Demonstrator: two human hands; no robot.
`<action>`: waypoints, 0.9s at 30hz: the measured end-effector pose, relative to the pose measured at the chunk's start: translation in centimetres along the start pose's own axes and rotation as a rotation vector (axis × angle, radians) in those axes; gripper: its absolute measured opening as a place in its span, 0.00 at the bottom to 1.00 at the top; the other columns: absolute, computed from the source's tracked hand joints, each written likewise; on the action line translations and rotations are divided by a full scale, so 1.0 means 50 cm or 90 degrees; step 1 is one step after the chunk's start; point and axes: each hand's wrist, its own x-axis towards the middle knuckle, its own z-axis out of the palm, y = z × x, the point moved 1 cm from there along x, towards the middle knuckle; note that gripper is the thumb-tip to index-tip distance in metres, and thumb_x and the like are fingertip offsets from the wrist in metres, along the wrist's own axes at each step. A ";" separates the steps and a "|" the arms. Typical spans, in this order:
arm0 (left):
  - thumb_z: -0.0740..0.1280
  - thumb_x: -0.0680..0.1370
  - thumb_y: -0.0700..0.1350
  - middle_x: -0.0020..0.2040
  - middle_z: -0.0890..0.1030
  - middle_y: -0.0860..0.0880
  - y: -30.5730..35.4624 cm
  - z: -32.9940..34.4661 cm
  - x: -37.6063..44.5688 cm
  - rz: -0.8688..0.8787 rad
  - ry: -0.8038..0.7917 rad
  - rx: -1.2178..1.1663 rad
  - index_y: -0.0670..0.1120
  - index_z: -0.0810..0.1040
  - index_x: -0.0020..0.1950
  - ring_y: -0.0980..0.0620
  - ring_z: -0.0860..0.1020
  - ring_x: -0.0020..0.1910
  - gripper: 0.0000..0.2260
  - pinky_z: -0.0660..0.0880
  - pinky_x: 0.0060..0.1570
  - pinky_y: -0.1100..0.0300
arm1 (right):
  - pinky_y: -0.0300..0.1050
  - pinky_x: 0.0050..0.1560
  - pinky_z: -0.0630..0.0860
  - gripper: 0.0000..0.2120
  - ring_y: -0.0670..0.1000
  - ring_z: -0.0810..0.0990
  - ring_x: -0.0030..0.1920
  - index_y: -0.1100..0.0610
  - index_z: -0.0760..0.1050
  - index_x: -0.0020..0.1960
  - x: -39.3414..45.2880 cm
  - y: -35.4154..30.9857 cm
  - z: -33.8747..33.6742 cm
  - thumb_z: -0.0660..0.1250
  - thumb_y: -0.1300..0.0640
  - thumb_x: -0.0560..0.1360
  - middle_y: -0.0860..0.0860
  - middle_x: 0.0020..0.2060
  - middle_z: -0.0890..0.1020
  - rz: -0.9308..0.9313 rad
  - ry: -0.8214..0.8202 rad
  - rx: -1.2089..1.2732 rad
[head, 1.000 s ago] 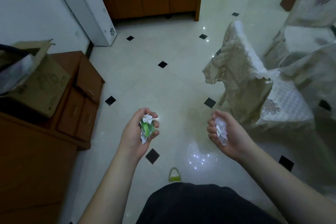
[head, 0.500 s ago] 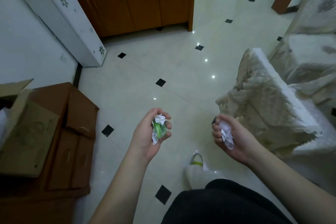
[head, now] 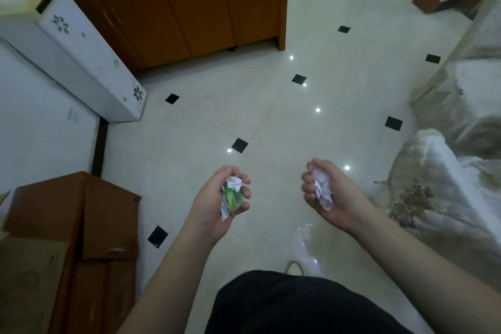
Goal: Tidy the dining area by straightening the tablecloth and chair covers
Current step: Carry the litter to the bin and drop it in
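Note:
My left hand (head: 217, 203) is palm up over the tiled floor, its fingers curled round a crumpled green and white wrapper (head: 232, 192). My right hand (head: 330, 195) is level with it to the right and grips a wad of crumpled white paper (head: 322, 190). A chair in a cream lace cover (head: 444, 192) stands at the right edge, about a hand's width right of my right hand. More cream cloth (head: 477, 89) drapes over furniture behind it.
A white floor-standing appliance with flower prints (head: 81, 62) leans at the upper left. Brown wooden cabinets (head: 195, 3) line the far wall. A brown low cabinet (head: 81, 225) with a cardboard box (head: 24, 274) on it is at the lower left. Glossy cream floor tiles (head: 244, 106) lie ahead.
The view has swung left and forward: the covered chair has slid to the right edge and the white appliance has come nearer. Both hands keep the same grip on their crumpled scraps.

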 end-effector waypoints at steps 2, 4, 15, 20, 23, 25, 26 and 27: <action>0.61 0.77 0.44 0.37 0.77 0.49 0.058 -0.009 0.064 0.009 0.001 -0.005 0.49 0.74 0.37 0.52 0.73 0.30 0.09 0.69 0.28 0.61 | 0.35 0.25 0.65 0.09 0.45 0.66 0.26 0.53 0.69 0.37 0.062 -0.042 0.040 0.62 0.52 0.74 0.48 0.29 0.68 -0.014 0.008 0.016; 0.61 0.77 0.44 0.37 0.77 0.49 0.114 -0.014 0.131 0.005 -0.002 -0.010 0.49 0.74 0.38 0.52 0.73 0.30 0.09 0.69 0.28 0.61 | 0.35 0.26 0.65 0.10 0.45 0.66 0.26 0.53 0.68 0.37 0.128 -0.078 0.082 0.61 0.52 0.75 0.48 0.29 0.67 -0.026 0.006 0.021; 0.60 0.79 0.44 0.37 0.78 0.47 0.364 0.050 0.483 -0.039 -0.167 0.108 0.47 0.74 0.37 0.50 0.75 0.29 0.11 0.69 0.26 0.63 | 0.36 0.26 0.65 0.08 0.45 0.65 0.26 0.53 0.68 0.38 0.406 -0.269 0.199 0.60 0.53 0.75 0.48 0.30 0.68 -0.148 0.060 0.009; 0.61 0.78 0.44 0.36 0.78 0.47 0.439 0.136 0.619 -0.062 -0.205 0.150 0.48 0.75 0.36 0.50 0.74 0.29 0.11 0.69 0.27 0.62 | 0.36 0.26 0.66 0.09 0.45 0.65 0.26 0.54 0.68 0.38 0.470 -0.361 0.162 0.61 0.51 0.74 0.48 0.30 0.68 -0.194 0.106 0.066; 0.61 0.78 0.44 0.36 0.78 0.47 0.461 0.216 0.698 -0.093 -0.227 0.176 0.48 0.75 0.36 0.51 0.74 0.29 0.10 0.68 0.26 0.63 | 0.36 0.27 0.66 0.10 0.46 0.66 0.26 0.54 0.68 0.38 0.502 -0.434 0.113 0.59 0.52 0.77 0.49 0.30 0.69 -0.231 0.161 0.097; 0.61 0.78 0.44 0.36 0.78 0.48 0.466 0.283 0.751 -0.103 -0.238 0.204 0.47 0.74 0.37 0.51 0.73 0.28 0.09 0.67 0.26 0.64 | 0.36 0.26 0.67 0.10 0.46 0.65 0.26 0.54 0.68 0.37 0.522 -0.487 0.070 0.59 0.54 0.77 0.49 0.30 0.69 -0.258 0.191 0.128; 0.61 0.78 0.44 0.36 0.78 0.48 0.469 0.321 0.777 -0.106 -0.245 0.218 0.47 0.74 0.38 0.51 0.73 0.28 0.09 0.67 0.26 0.64 | 0.36 0.25 0.67 0.10 0.46 0.65 0.26 0.54 0.68 0.37 0.532 -0.515 0.045 0.59 0.54 0.77 0.48 0.30 0.68 -0.268 0.198 0.144; 0.61 0.78 0.44 0.36 0.77 0.48 0.471 0.360 0.801 -0.106 -0.253 0.231 0.47 0.74 0.38 0.51 0.73 0.29 0.08 0.66 0.26 0.64 | 0.36 0.25 0.67 0.10 0.46 0.65 0.26 0.54 0.68 0.37 0.541 -0.542 0.021 0.59 0.54 0.77 0.48 0.30 0.68 -0.273 0.204 0.156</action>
